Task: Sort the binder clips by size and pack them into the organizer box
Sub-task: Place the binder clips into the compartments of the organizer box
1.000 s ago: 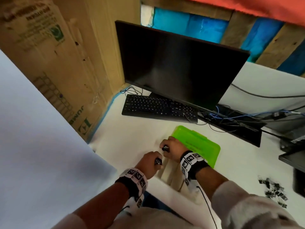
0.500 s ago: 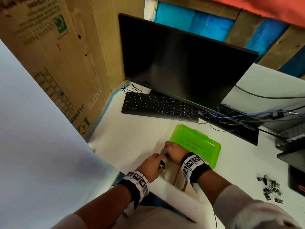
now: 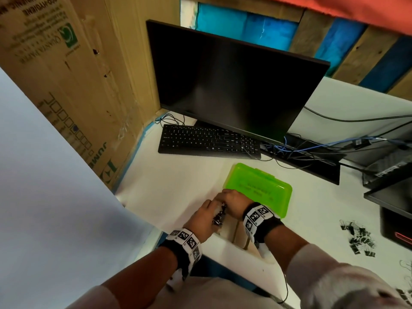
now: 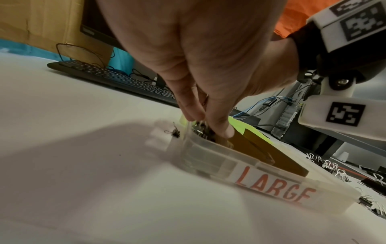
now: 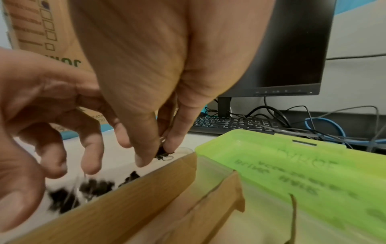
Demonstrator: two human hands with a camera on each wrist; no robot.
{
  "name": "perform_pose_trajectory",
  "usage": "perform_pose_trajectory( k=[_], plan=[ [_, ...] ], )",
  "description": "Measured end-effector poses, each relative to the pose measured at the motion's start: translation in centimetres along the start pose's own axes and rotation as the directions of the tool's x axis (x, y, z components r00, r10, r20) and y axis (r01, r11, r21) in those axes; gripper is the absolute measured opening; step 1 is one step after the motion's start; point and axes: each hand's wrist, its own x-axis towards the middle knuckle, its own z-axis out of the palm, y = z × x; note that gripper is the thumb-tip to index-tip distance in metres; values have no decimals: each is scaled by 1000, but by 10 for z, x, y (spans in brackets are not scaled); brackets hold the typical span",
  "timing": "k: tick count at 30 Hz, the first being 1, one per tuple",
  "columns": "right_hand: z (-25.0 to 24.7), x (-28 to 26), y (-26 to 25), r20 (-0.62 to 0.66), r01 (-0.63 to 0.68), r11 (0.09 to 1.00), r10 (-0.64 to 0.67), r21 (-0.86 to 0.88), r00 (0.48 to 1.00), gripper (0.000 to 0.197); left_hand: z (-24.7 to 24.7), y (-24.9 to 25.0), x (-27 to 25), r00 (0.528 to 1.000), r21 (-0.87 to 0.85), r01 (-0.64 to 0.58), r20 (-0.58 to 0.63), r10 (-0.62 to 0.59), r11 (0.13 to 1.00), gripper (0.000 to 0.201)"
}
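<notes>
Two hands work over one clear organizer box [image 4: 271, 180] at the near edge of the white table [image 3: 178, 186], its side wall labelled "LARGE" in red. The left hand [image 3: 201, 216] has its fingers spread and loosely curled above the box's left compartment, holding nothing that can be seen. The right hand [image 5: 158, 92] pinches one small black binder clip [image 5: 164, 152] between thumb and fingertips just over that same compartment's far end. Inside it lie several black clips [image 5: 92, 188], too blurred to count. Two brown cardboard dividers [image 5: 146, 189] split the box, and most of the box is hidden under the wrists in the head view. One stray clip [image 4: 175, 131] lies on the table just outside the box's far corner. The green lid [image 3: 259, 187] lies open just beyond the box, its printed text unreadable. A loose pile of clips [image 3: 361, 238] sits well to the right of the box, partly cut off by the frame edge. Beyond the lid are one black keyboard [image 3: 208, 141] and one dark monitor [image 3: 234, 85]. Half a second ago the hands were touching around a clip; now the left hand has opened and drawn slightly nearer.
</notes>
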Motion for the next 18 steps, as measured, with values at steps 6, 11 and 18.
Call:
perform_pose_trajectory(
  k=[6, 11, 18],
  plan=[
    [4, -4, 2, -31, -31, 999, 32, 40, 999, 49, 1, -1, 0, 1000, -114, 13, -15, -15, 993, 69],
    [6, -6, 1, -72, -14, 997, 19, 71, 997, 49, -6, -10, 1, 997, -91, -32, -71, 26, 995, 47],
    [1, -11, 0, -51, -87, 995, 89, 42, 995, 66, -12, -31, 25, 993, 82, -21, -117, 31, 996, 51]
  ],
)
